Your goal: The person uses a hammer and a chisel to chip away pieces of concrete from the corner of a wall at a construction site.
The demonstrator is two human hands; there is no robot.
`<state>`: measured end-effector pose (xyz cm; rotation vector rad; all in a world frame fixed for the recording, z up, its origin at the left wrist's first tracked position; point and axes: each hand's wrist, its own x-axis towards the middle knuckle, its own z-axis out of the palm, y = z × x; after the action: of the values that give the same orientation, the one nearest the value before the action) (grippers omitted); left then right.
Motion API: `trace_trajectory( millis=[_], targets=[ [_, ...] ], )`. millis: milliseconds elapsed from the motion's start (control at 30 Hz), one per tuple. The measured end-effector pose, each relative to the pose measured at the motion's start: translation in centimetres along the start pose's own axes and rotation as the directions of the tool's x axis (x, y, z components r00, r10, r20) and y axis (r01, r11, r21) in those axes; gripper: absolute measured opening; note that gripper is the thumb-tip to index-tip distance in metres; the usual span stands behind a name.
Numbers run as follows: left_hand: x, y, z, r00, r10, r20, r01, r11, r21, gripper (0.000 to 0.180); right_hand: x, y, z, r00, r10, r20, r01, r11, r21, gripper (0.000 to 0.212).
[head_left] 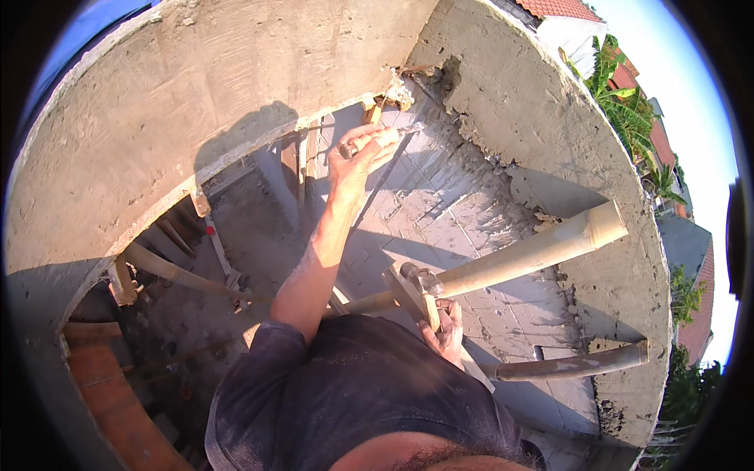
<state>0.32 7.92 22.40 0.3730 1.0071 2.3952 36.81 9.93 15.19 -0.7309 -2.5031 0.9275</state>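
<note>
My left hand (365,151) is stretched forward, its fingers wrapped round a chisel (410,129) with a rounded handle end. The chisel's metal tip points right, toward the rough joint below the concrete wall (534,102). A small wooden piece (373,111) sticks out under the wall edge just beyond this hand. Close to my chest, my right hand (448,336) grips a hammer (422,279) by its wooden handle, with the metal head up. Beside the hammer lies a wooden board (402,294), which partly hides how the handle sits in my fingers.
A thick bamboo pole (542,247) slants up to the right; a thinner bamboo pole (573,366) lies nearer. A curved concrete wall (212,71) runs along the far left. Below left, wooden props stand over a dusty lower level. An orange panel (118,400) is at lower left.
</note>
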Motion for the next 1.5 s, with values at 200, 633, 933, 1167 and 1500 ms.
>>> trace_trajectory(
  millis=[200,633,933,1167,1500],
  targets=[
    [5.4,4.6,5.2,0.917,0.356,0.179,-0.322,0.927,-0.194,0.033,4.7,-6.4,-1.8,0.997,-0.075,-0.017,0.075,0.997,0.004,0.033],
    [9.8,5.8,7.3,0.732,0.554,0.398,-0.661,0.72,0.213,0.038,6.5,-10.3,-2.5,0.989,0.135,0.063,-0.148,0.933,0.327,0.03],
    [8.4,6.3,9.4,0.683,0.624,0.381,-0.731,0.58,0.361,0.03,10.8,-13.9,-5.7,0.984,-0.151,-0.099,0.163,0.979,0.125,0.026],
    [7.6,5.8,10.9,0.687,0.597,0.414,-0.727,0.567,0.388,0.033,13.8,-16.2,-9.3,0.939,-0.305,-0.16,0.27,0.94,-0.207,0.033],
    [8.1,5.8,10.9,0.681,0.58,0.448,-0.732,0.553,0.397,0.033,17.7,-21.3,-11.7,0.761,-0.648,0.002,0.558,0.654,-0.511,0.039]
  ],
)
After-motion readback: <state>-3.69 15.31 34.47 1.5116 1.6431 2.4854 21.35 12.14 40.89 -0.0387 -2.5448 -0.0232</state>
